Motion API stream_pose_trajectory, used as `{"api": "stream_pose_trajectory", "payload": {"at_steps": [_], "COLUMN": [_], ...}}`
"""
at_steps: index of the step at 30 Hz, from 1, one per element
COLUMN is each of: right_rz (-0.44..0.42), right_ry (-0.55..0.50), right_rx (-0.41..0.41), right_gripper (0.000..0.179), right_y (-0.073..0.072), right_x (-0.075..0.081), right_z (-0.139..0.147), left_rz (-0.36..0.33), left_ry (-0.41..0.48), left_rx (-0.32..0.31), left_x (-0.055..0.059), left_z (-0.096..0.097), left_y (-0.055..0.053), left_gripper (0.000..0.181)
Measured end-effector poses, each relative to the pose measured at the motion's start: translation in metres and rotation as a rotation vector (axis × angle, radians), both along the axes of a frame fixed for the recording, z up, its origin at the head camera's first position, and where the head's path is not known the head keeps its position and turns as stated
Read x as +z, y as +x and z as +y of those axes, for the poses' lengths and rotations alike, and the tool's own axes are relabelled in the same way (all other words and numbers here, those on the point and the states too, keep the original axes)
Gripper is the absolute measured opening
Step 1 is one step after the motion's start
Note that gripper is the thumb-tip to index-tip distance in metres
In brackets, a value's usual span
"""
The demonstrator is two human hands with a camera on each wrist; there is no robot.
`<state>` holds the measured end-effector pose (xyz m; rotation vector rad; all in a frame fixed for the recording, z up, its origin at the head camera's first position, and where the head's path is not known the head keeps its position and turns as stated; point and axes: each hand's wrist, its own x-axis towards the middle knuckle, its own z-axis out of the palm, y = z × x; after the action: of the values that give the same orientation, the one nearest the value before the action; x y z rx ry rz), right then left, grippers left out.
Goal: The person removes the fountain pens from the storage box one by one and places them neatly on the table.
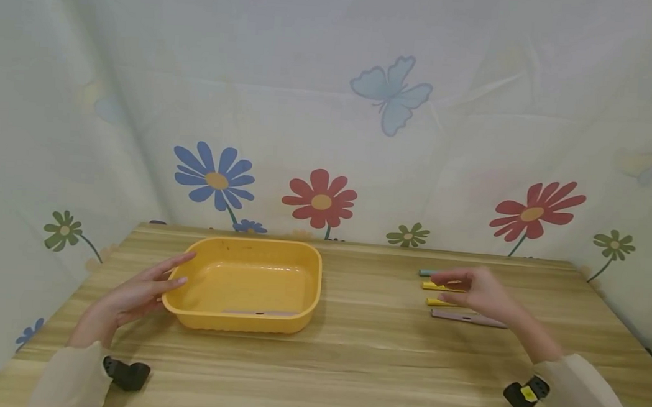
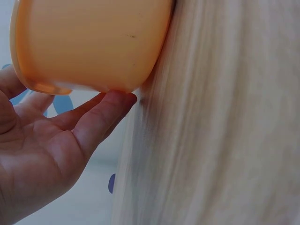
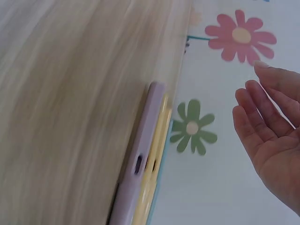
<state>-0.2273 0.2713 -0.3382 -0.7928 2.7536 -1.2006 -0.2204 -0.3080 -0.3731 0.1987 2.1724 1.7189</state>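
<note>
A yellow plastic basin (image 1: 240, 320) stands on the left half of the table. My left hand (image 1: 135, 294) holds its left side, with thumb and index finger over the rim and other fingers against the outer wall (image 2: 93, 42). Inside, near the front wall, lies a light purple pen (image 1: 260, 313), partly hidden by the rim. My right hand (image 1: 480, 292) hovers over a row of pens, fingers loosely bent and nothing between them. Beneath it lie a teal pen (image 1: 426, 273), a yellow pen (image 1: 432, 286), another yellow pen (image 1: 436, 302) and a light purple pen (image 3: 145, 136).
The wood-grain table (image 1: 349, 373) reaches back to a pale cloth (image 1: 286, 114) printed with flowers and a butterfly. A small black camera sits on each wrist, the left camera (image 1: 127, 375) and the right camera (image 1: 524, 393).
</note>
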Motion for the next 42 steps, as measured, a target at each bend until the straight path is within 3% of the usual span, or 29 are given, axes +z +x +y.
{"api": "stream_pose_trajectory", "payload": {"at_steps": [11,21,42], "right_rz": [-0.002,-0.010,-0.057], "right_ry": [-0.077,-0.127,-0.141], "right_rx": [0.050,0.124,0.199], "right_gripper": [0.040,0.038,0.037], "right_y": [-0.001,-0.004,-0.005], "right_x": [0.010,0.011,0.017], "right_z": [-0.041,-0.071,-0.139], "left_rz": [0.010,0.007,0.012], "left_ry": [-0.002,0.004,-0.005], "left_rx": [-0.007,-0.020,-0.022], "left_x": [0.000,-0.003,-0.003], "left_z": [0.000,-0.003,-0.002], "left_y": [0.000,-0.001,-0.001], "left_gripper": [0.065,0.066,0.066]}}
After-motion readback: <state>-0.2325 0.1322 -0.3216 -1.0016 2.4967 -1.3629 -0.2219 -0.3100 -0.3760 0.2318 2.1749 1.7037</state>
